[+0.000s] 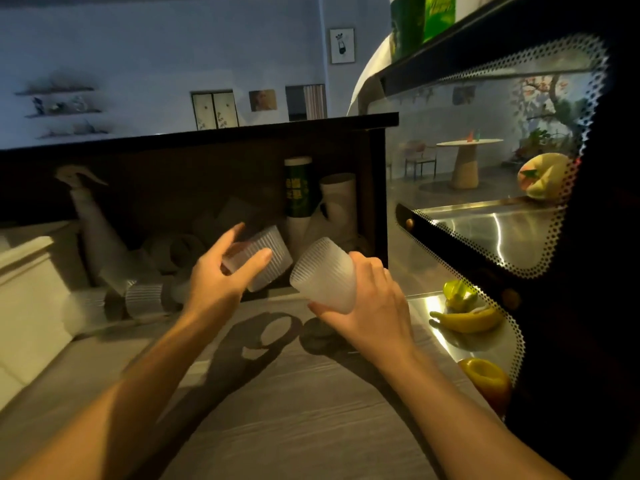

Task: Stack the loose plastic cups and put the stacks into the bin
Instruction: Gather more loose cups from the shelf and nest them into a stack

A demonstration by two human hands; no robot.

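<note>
My left hand (218, 275) grips a ribbed frosted plastic cup (268, 254), tilted, above the counter's middle. My right hand (367, 306) grips a second ribbed frosted cup (325, 273) just right of the first; the two cups sit close, a small gap between them. More ribbed cups (145, 299) lie on their sides at the left against the dark back panel, and others (180, 249) lie in shadow behind my left hand. No bin can be told apart in this dim view.
A spray bottle (90, 220) leans at the left. A green-labelled cup stack (298, 192) and pale paper cup stacks (339, 202) stand at the back. A display case on the right holds a banana (467, 322) and other fruit. A pale block (31, 289) sits at the left.
</note>
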